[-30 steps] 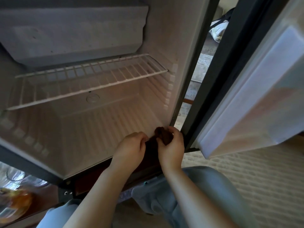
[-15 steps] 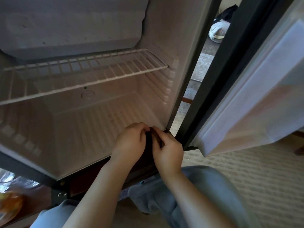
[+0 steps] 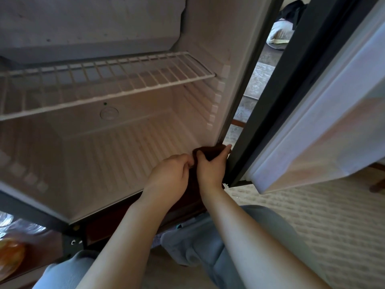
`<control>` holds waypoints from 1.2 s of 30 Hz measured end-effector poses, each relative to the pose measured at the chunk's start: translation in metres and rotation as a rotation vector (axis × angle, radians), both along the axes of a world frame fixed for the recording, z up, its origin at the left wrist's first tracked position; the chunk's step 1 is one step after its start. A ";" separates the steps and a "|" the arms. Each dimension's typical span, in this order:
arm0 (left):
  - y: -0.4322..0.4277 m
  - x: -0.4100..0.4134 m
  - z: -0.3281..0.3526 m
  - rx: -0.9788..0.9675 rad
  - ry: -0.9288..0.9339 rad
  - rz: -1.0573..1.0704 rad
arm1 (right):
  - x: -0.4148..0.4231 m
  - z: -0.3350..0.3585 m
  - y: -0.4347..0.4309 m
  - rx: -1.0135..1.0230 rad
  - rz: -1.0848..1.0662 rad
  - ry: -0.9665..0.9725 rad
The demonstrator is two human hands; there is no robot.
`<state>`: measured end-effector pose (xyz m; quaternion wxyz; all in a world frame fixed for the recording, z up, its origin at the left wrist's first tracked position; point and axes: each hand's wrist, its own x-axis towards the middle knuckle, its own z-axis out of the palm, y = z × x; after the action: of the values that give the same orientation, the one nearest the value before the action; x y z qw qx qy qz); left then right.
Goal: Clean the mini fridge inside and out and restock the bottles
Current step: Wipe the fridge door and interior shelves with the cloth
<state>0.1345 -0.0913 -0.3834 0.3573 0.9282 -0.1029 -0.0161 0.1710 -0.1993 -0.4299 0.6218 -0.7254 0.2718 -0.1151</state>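
Head view: mini fridge (image 3: 208, 38) wide open, wire shelf (image 3: 108, 80) with no bottles on it. Well below the shelf's right end, at the front corner of the fridge floor by the hinge: dark brown cloth (image 3: 210, 152), bunched. Left hand (image 3: 168, 176) curled, pinching the cloth's near edge. Right hand (image 3: 210, 172) wrapped over the bunch, fingertips out toward the door's dark edge (image 3: 268, 122).

Probably mid-wipe of the inside, or regathering the cloth for a fresh face. Best to fold it to a flat pad first, then press it firmly into that corner below the shelf's right end. Better to follow the floor ribs than to cross them, pulling from under the shelf's back toward the front. Worth running a cloth edge up the ridged side wall just under the shelf too. Risks: grime left in the rib channels, and a bump from beneath unseating the shelf.
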 end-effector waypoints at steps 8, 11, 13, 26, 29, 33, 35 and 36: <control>-0.002 0.005 -0.001 0.025 -0.021 -0.019 | -0.003 0.006 0.009 -0.278 0.011 -0.261; -0.003 0.007 -0.002 0.023 -0.026 -0.023 | -0.004 -0.005 0.008 -0.263 0.026 -0.194; -0.002 0.010 -0.002 0.006 -0.026 -0.011 | -0.009 -0.010 0.009 -0.167 0.042 -0.104; -0.001 0.013 0.058 -0.141 -0.205 -0.032 | -0.016 0.009 0.000 -0.104 0.135 -0.087; 0.006 0.010 0.098 -0.161 -0.350 -0.050 | -0.009 0.035 0.005 -0.194 0.146 -0.265; 0.011 0.032 0.135 -0.018 -0.584 -0.025 | 0.004 0.111 0.008 -0.378 0.072 -0.581; 0.014 0.054 0.138 0.123 -0.573 -0.020 | 0.009 0.135 0.007 -0.435 0.038 -0.646; 0.017 0.063 0.137 0.178 -0.560 -0.001 | 0.010 0.137 0.007 -0.431 0.040 -0.638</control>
<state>0.1978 -0.0740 -0.2464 0.2323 0.9240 -0.1962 0.2318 0.1808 -0.1927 -0.2928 0.5105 -0.7723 0.0200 -0.3776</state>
